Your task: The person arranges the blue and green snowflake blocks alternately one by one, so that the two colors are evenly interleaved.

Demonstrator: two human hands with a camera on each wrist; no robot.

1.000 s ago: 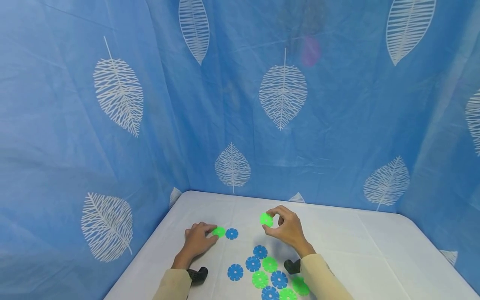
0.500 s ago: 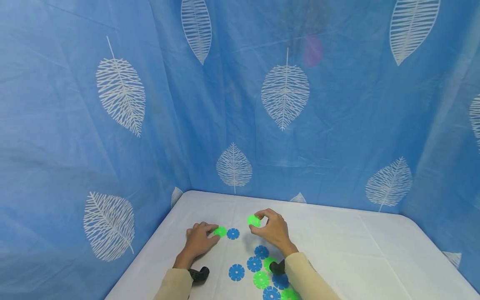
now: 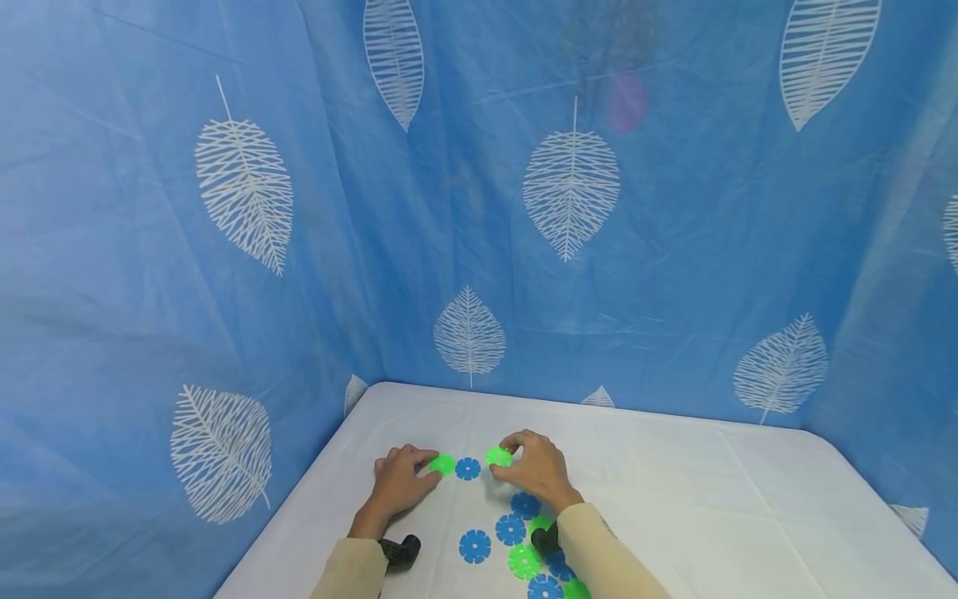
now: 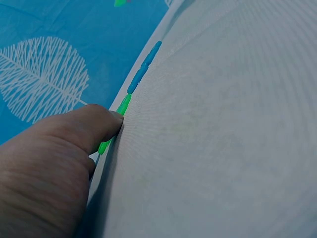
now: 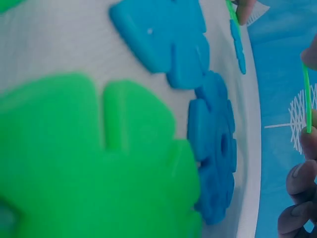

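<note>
In the head view, my left hand (image 3: 397, 482) holds a green notched plastic disc (image 3: 443, 464) between thumb and fingers, low at the tabletop. A blue notched disc (image 3: 467, 468) lies flat right beside it, edge to edge in the left wrist view, where the thumb sits along the green disc's rim. My right hand (image 3: 537, 471) pinches a second green disc (image 3: 498, 456) by its edges, just right of the blue one. The right wrist view shows that green disc (image 5: 307, 101) edge-on between the fingertips, with the other fingers curled.
Nearer the front of the white table (image 3: 674, 499), blue discs (image 3: 511, 529) and green discs (image 3: 524, 561) lie in a loose group, partly hidden by the right forearm. A lone blue disc (image 3: 475, 547) sits left of them. A blue leaf-patterned curtain (image 3: 659, 249) stands behind.
My right hand has moved left and down with its green disc, toward the blue disc by the left hand. The left hand stays in place on its green disc.
</note>
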